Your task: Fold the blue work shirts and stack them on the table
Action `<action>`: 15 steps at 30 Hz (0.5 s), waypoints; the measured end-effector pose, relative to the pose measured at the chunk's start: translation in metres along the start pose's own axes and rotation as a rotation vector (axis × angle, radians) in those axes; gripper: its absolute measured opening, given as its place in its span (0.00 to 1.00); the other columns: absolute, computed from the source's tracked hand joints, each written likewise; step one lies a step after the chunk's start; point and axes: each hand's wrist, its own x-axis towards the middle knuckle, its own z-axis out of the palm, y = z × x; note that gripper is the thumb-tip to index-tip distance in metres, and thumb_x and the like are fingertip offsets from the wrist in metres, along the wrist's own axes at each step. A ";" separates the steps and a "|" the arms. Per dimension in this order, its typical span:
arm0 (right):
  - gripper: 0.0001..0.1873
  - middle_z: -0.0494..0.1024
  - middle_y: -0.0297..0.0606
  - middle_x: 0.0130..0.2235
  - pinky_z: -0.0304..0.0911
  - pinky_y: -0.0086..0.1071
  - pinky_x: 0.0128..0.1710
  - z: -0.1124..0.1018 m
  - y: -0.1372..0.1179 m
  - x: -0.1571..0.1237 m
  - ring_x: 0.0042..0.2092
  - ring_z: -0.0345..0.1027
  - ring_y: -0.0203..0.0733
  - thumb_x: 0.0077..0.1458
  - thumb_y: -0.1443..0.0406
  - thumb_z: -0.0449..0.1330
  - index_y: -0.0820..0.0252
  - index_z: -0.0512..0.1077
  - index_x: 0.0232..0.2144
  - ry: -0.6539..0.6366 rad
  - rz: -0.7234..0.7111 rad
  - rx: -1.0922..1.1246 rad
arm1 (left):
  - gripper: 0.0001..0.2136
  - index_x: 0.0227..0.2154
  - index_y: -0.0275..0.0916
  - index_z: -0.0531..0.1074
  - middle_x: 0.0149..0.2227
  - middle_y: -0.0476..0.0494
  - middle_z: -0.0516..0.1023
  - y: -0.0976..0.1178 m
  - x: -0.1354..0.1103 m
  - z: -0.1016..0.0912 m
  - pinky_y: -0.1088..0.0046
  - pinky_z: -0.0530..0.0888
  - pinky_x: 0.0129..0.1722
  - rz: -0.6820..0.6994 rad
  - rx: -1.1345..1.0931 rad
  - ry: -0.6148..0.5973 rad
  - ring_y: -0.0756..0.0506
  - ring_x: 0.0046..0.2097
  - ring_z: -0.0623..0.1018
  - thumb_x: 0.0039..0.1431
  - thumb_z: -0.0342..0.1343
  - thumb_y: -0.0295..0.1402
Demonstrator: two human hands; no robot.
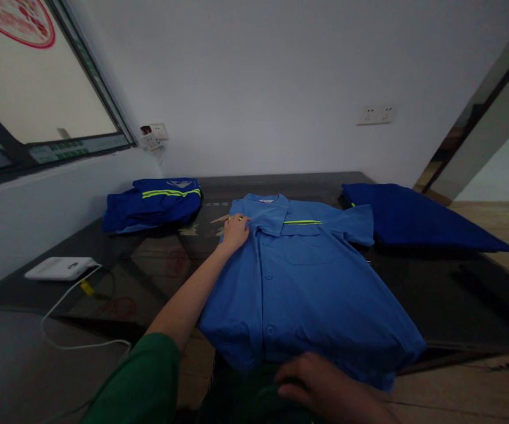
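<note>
A short-sleeved blue work shirt with a collar, buttons, a chest pocket and a yellow-green stripe lies front up on a dark table, its hem hanging over the near edge. My left hand, wearing a ring, has its fingers curled on the fabric at the shirt's left shoulder. The sleeve on that side is hidden by the hand or folded under; the right sleeve lies spread out. My right hand is just in front of the hem, slightly blurred, fingers a little apart, with nothing visible in it.
Folded dark-blue clothing with yellow-green stripes lies at the back left. Another dark-blue folded piece sits at the right, touching the shirt's sleeve. A white device with a cable rests near the left edge of the table.
</note>
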 end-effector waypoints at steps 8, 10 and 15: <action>0.11 0.80 0.36 0.30 0.63 0.30 0.35 -0.151 -0.055 0.063 0.34 0.73 0.40 0.59 0.63 0.56 0.59 0.78 0.30 0.371 -0.219 -0.231 | 0.15 0.44 0.34 0.70 0.40 0.40 0.78 0.035 0.005 -0.004 0.71 0.71 0.39 -0.147 -0.286 -0.129 0.43 0.41 0.77 0.53 0.60 0.33; 0.08 0.81 0.38 0.36 0.62 0.31 0.39 -0.175 -0.053 0.115 0.39 0.73 0.42 0.58 0.66 0.57 0.59 0.78 0.36 0.587 -0.116 -0.396 | 0.13 0.43 0.36 0.70 0.41 0.40 0.78 0.039 0.004 -0.004 0.71 0.71 0.40 -0.194 -0.247 -0.140 0.42 0.43 0.78 0.54 0.58 0.30; 0.13 0.78 0.45 0.47 0.62 0.33 0.45 -0.178 -0.028 0.207 0.51 0.68 0.48 0.57 0.65 0.60 0.61 0.73 0.45 0.705 0.098 -0.634 | 0.10 0.43 0.40 0.71 0.43 0.40 0.79 0.045 -0.004 -0.002 0.68 0.72 0.41 -0.240 -0.143 -0.057 0.40 0.45 0.78 0.58 0.53 0.32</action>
